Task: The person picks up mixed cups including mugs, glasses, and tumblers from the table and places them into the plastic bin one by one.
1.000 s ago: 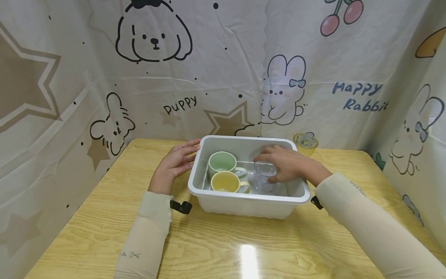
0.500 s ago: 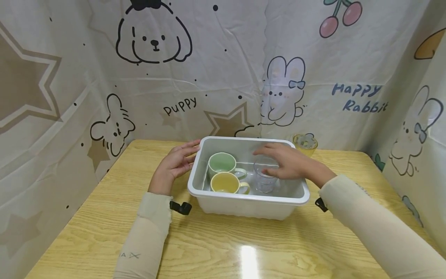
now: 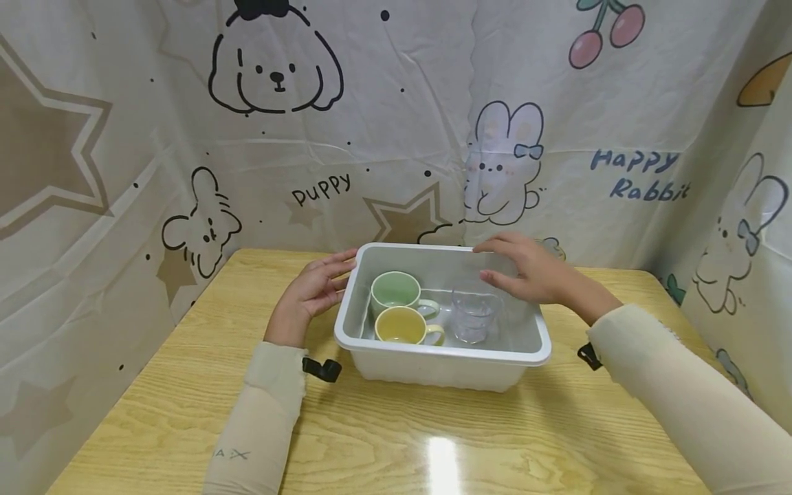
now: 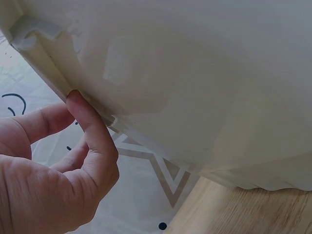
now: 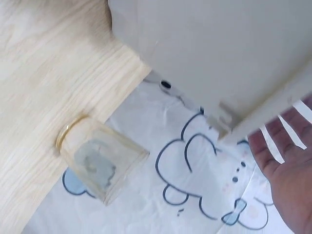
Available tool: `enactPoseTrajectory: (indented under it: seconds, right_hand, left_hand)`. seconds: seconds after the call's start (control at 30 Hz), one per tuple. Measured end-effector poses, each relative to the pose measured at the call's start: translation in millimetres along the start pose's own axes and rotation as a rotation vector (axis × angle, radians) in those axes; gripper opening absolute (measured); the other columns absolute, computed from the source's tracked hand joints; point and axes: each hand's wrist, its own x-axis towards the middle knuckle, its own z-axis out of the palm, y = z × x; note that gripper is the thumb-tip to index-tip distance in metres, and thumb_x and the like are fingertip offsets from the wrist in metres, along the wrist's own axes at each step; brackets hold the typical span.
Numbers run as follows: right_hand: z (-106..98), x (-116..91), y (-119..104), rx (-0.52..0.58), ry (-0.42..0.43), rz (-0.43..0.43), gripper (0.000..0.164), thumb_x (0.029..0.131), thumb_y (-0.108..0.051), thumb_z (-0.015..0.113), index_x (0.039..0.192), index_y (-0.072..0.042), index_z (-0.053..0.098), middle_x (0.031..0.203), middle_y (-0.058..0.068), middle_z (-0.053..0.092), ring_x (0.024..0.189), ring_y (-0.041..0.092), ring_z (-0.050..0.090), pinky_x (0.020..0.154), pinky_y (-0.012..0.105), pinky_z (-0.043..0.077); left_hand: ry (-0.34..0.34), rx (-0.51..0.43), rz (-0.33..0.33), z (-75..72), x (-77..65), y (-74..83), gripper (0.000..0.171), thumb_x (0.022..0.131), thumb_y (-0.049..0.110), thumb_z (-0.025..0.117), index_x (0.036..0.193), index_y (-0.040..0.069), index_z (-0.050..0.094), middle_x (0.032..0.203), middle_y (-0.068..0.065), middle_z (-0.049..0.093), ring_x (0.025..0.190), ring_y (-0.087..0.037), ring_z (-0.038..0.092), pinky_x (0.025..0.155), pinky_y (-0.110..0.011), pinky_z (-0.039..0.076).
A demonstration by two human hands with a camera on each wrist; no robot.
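Note:
A white plastic bin stands on the table. Inside it are a green mug, a yellow mug in front of that, and a clear cup on the right. My left hand rests its fingertips against the bin's left rim; the left wrist view shows a bent finger touching under the rim. Over the bin's back right corner, my right hand hovers with fingers spread, holding nothing, apart from the clear cup. An amber-tinted glass stands beyond the bin on the right, mostly hidden behind that hand in the head view.
The wood-grain table reaches back to a printed cloth, which hangs behind it and along both sides. The bin stands near the table's back edge.
My right hand has let go of the clear cup and risen up and to the right, out over the bin's rim. The cup stays in the bin. My left hand has not moved.

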Motion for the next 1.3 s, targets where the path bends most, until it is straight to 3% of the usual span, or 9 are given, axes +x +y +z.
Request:
enactPoseTrajectory:
  seconds: [0.33,0.53,0.9,1.03,1.3]
  right_hand:
    - [-25,-5,28,-0.017,0.052,0.123,0.038,0.097,-0.014,0.066,0.134,-0.005,0.063,0.128,0.018,0.063,0.113,0.039,0.060,0.092,0.060,0.050]
    - [-27,-10,51,-0.004,0.066,0.186,0.044,0.095,-0.010,0.063,0.138,0.000,0.060,0.135,0.023,0.060,0.114,0.044,0.058,0.091,0.060,0.050]
    - [-10,-12,89,-0.059,0.070,0.339,0.050,0.096,-0.022,0.063,0.134,0.009,0.058,0.135,0.032,0.056,0.121,0.050,0.051,0.101,0.066,0.041]
    - [2,-19,101,-0.075,-0.001,0.446,0.061,0.097,-0.028,0.063,0.144,0.007,0.049,0.142,0.036,0.046,0.130,0.055,0.039,0.105,0.072,0.032]
    - [24,-30,109,-0.036,-0.083,0.598,0.083,0.098,-0.048,0.057,0.159,-0.002,0.026,0.155,0.040,0.021,0.132,0.066,0.024,0.098,0.081,0.024]
  left_hand:
    - [-0.022,-0.020,0.008,-1.8,2.2,-1.5,0.047,0.103,0.007,0.060,0.149,0.008,0.050,0.124,-0.003,0.062,0.104,-0.018,0.063,0.084,-0.031,0.058]
    - [-0.035,-0.010,0.007,-0.9,4.6,-3.7,0.049,0.104,0.006,0.058,0.152,0.007,0.047,0.126,-0.002,0.059,0.103,-0.017,0.062,0.082,-0.028,0.058]
    - [-0.014,-0.002,0.015,-3.2,2.0,-2.2,0.047,0.104,0.007,0.059,0.150,0.007,0.049,0.124,-0.003,0.061,0.100,-0.017,0.063,0.080,-0.028,0.059]
    - [-0.021,-0.004,0.016,-3.0,1.6,-2.1,0.048,0.103,0.006,0.060,0.150,0.007,0.049,0.123,-0.004,0.061,0.100,-0.017,0.063,0.080,-0.028,0.059]
    - [-0.006,0.004,0.021,-3.0,2.0,-2.1,0.048,0.103,0.007,0.060,0.150,0.007,0.050,0.125,-0.005,0.061,0.099,-0.017,0.064,0.078,-0.029,0.060]
